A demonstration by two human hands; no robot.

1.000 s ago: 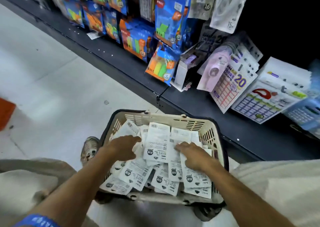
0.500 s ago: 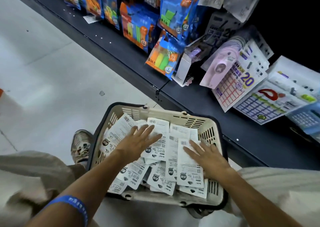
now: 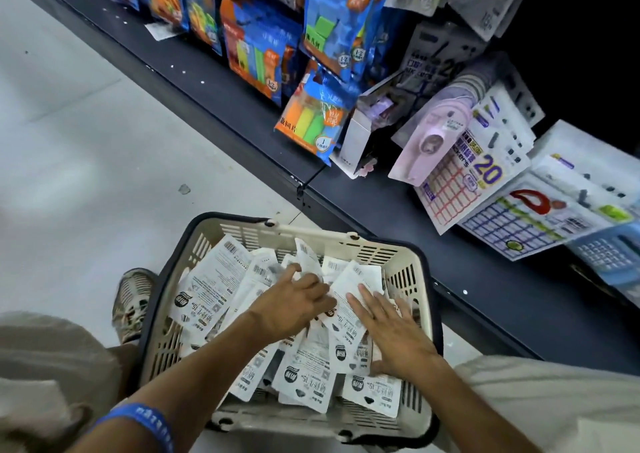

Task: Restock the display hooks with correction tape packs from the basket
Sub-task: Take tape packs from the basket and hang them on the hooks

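A beige basket [image 3: 349, 241] at lower centre of the frame holds a loose heap of white correction tape packs [image 3: 211, 288]. The left hand [image 3: 294, 302] curls its fingers around packs at mid-heap; the right hand [image 3: 391, 331] lies flat, fingers spread, pressing packs beside it.

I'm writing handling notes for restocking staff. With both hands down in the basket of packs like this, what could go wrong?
1. The correction tape packs lie loose and overlapping, so the left hand may lift several and drop some.
2. The right hand presses flat on them, which could crease the cards.
3. The basket sits close to the shelf edge, so lifting might knock it.
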